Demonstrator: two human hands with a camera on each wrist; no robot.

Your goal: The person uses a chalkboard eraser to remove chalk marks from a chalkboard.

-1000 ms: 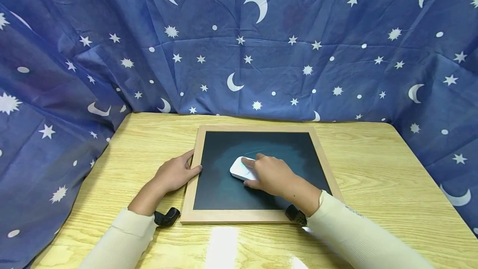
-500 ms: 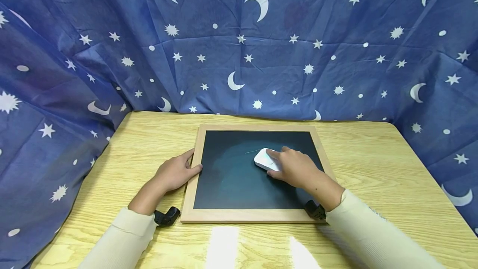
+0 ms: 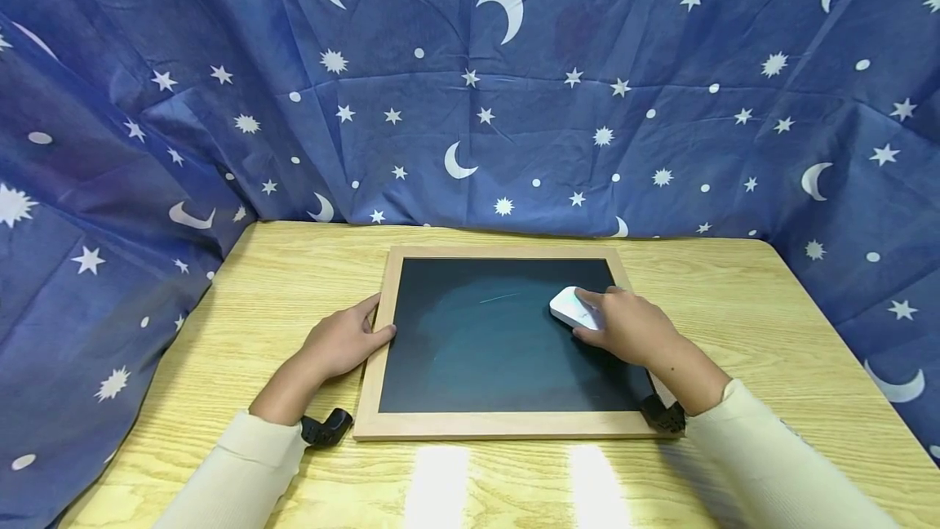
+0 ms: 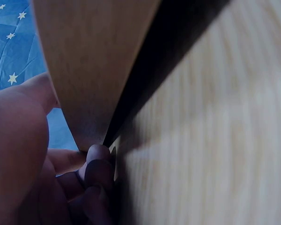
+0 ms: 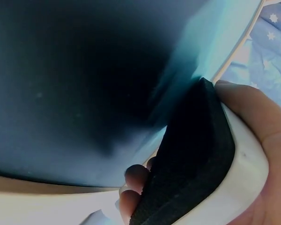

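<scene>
A dark chalkboard (image 3: 470,349) with a light wooden frame lies on the table. At its left side my left hand (image 3: 341,343) holds the frame, thumb over the top edge. In the left wrist view several fingers (image 4: 97,173) bend at the frame's side (image 4: 93,61), close to the tabletop. My right hand (image 3: 635,329) grips a white chalkboard eraser (image 3: 574,310) over the board's right part. Its black felt (image 5: 192,150) shows in the right wrist view, between thumb and fingers. A thin pale chalk line (image 3: 499,298) crosses the board's upper middle, amid a faint bluish smear.
The wooden table (image 3: 749,333) reaches around the board on every side. A blue curtain (image 3: 558,129) with stars and moons hangs behind it and at both sides. Black wrist cameras (image 3: 663,413) sit near the board's front edge.
My right hand has moved the eraser rightward across the board from the middle, uncovering more of the chalk line. My left hand stays on the frame.
</scene>
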